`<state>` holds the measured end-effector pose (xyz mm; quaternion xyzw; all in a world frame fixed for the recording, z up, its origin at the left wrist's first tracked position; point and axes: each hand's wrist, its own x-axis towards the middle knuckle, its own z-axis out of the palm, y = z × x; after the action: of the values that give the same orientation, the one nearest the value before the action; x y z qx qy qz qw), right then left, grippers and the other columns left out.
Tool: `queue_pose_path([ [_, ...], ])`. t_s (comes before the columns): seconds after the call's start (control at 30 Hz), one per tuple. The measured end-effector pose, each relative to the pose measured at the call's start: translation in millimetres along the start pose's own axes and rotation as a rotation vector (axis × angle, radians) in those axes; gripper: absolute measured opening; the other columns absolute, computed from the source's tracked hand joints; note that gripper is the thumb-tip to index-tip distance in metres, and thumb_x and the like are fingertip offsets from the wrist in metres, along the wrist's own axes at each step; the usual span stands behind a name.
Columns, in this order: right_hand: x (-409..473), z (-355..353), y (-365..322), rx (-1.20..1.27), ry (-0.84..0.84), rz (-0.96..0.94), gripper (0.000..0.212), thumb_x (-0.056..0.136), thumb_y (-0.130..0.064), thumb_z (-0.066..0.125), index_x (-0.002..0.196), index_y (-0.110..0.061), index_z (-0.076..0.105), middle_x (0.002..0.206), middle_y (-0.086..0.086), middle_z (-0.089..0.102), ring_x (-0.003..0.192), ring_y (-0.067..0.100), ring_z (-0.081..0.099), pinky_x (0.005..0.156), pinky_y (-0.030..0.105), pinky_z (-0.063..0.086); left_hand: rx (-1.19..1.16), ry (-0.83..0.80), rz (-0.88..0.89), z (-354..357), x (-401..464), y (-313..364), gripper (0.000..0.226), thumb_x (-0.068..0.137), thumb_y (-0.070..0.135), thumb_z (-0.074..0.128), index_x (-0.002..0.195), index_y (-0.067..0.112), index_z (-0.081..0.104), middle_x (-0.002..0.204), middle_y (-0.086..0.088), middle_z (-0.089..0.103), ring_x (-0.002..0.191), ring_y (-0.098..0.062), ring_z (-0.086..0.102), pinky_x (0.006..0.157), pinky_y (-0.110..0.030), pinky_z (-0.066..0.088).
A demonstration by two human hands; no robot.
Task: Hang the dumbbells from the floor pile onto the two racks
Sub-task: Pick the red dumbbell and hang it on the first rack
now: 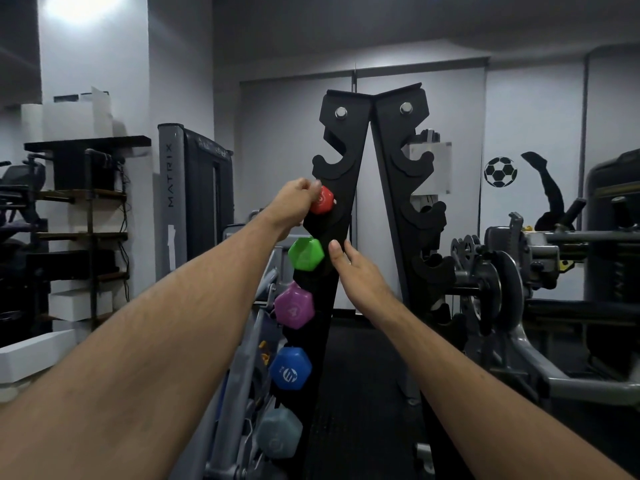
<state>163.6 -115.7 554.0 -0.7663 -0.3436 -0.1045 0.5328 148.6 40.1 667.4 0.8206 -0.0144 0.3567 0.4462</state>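
At the left rack (pixel 341 188) of the black A-frame stand, left hand (pixel 294 202) is up at the third-from-top hook level, fingers curled round the red dumbbell (pixel 322 199), gripping it at the near end; red dumbbell sits against the rack upright, whether it is fully seated in its hook cannot be told. Right hand (pixel 349 268) has fingers straight, fingertips resting on the inner edge of the left rack just beside the green dumbbell (pixel 305 253), holding nothing. Below red, 4 more dumbbells hang on the same rack, top to bottom: green, purple dumbbell (pixel 294 308), blue dumbbell (pixel 291 368), pale grey-blue dumbbell (pixel 278 436), the last one blurred. Top 2 hooks of the left rack are bare. Right rack (pixel 412 188) leans against the left at the top, its visible hooks carry no dumbbells. Grey Matrix machine (pixel 173 199) stands behind left, plate-loaded machine (pixel 502 278) at right, football sticker (pixel 500 171) on the wall.
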Motion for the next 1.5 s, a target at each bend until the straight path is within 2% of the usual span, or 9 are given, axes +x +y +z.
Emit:
queue_pose_path([
  [0.37,-7.8,-3.0,-7.0,-0.023,-0.009,0.016,0.075,0.102,-0.066,0.030,0.164,-0.024,0.020,0.162,0.006,0.040,0.149,0.024,0.037,0.117,0.039,0.032,0.062,0.046,0.034,5.4,0.4,0.0,0.031,0.109,0.031,0.048,0.129,0.010,0.059,0.126,-0.013,0.061,0.115,-0.026,0.058,0.086,-0.034,0.047],
  [0.5,-11.9,-4.1,-9.2,-0.025,-0.016,0.022,0.074,0.103,-0.065,0.029,0.164,-0.025,0.018,0.162,0.006,0.039,0.150,0.024,0.036,0.117,0.040,0.030,-0.074,0.020,0.010,8.8,-6.8,5.1,0.058,0.111,0.050,0.031,0.143,0.007,0.051,0.133,-0.013,0.061,0.122,-0.025,0.058,0.104,-0.039,0.045],
  [0.77,-14.1,-4.8,-9.8,-0.011,-0.004,0.008,0.073,0.103,-0.064,0.030,0.164,-0.025,0.020,0.163,0.005,0.039,0.150,0.022,0.036,0.116,0.035,0.030,-0.103,0.053,-0.016,9.2,-15.3,0.3,0.080,0.100,0.072,0.024,0.141,0.009,0.052,0.130,-0.011,0.064,0.120,-0.022,0.062,0.112,-0.043,0.044],
  [0.87,-22.8,-4.4,-7.3,-0.002,-0.002,-0.014,0.071,0.105,-0.060,0.033,0.164,-0.023,0.020,0.164,0.002,0.037,0.149,0.016,0.036,0.103,0.023,0.028,-0.093,0.110,0.012,14.2,-32.4,-3.4,0.068,0.106,0.062,0.029,0.145,0.009,0.046,0.132,-0.011,0.059,0.122,-0.023,0.057,0.103,-0.035,0.045],
  [1.03,-50.2,4.3,20.1,-0.009,0.037,-0.094,0.063,0.107,-0.042,0.048,0.162,-0.022,0.026,0.156,-0.004,0.046,0.120,-0.006,0.038,0.071,-0.011,0.027,-0.055,0.269,0.146,23.1,-85.1,-23.3,0.067,0.103,0.062,0.041,0.155,0.020,0.039,0.153,-0.009,0.050,0.140,-0.022,0.050,0.118,-0.050,0.039],
  [1.2,-90.3,27.3,70.6,-0.010,0.065,0.001,0.071,0.104,-0.044,0.055,0.163,-0.019,0.025,0.164,-0.003,0.037,0.138,0.001,0.042,0.100,0.006,0.027,-0.066,0.338,0.313,45.9,-175.8,-58.3,0.048,0.107,0.040,0.049,0.146,0.011,0.049,0.136,0.000,0.058,0.119,-0.003,0.059,0.104,-0.026,0.050],
  [1.3,-122.4,46.2,116.3,-0.004,0.050,0.124,0.068,0.103,-0.042,0.057,0.162,-0.023,0.028,0.162,-0.006,0.040,0.119,-0.008,0.045,0.087,-0.002,0.031,-0.087,0.379,0.345,69.3,-230.8,-98.9,0.033,0.107,0.027,0.052,0.132,0.006,0.059,0.125,-0.004,0.065,0.114,-0.011,0.063,0.099,-0.033,0.053],
  [1.4,-161.7,68.9,169.1,0.008,0.021,0.252,0.069,0.102,-0.043,0.058,0.162,-0.025,0.029,0.162,-0.007,0.039,0.103,-0.015,0.044,0.075,-0.007,0.030,-0.072,0.365,0.275,99.7,-290.1,-149.0,0.023,0.105,0.010,0.052,0.122,0.002,0.066,0.115,-0.004,0.069,0.107,-0.010,0.065,0.091,-0.023,0.050],
  [1.5,-200.5,96.1,222.6,0.034,-0.044,0.385,0.069,0.102,-0.043,0.058,0.162,-0.025,0.029,0.163,-0.005,0.038,0.110,-0.011,0.044,0.081,0.000,0.034,-0.039,0.261,0.113,131.6,-344.1,-204.9,0.022,0.105,0.010,0.053,0.120,0.005,0.068,0.114,-0.003,0.072,0.105,-0.014,0.068,0.089,-0.029,0.053],
])
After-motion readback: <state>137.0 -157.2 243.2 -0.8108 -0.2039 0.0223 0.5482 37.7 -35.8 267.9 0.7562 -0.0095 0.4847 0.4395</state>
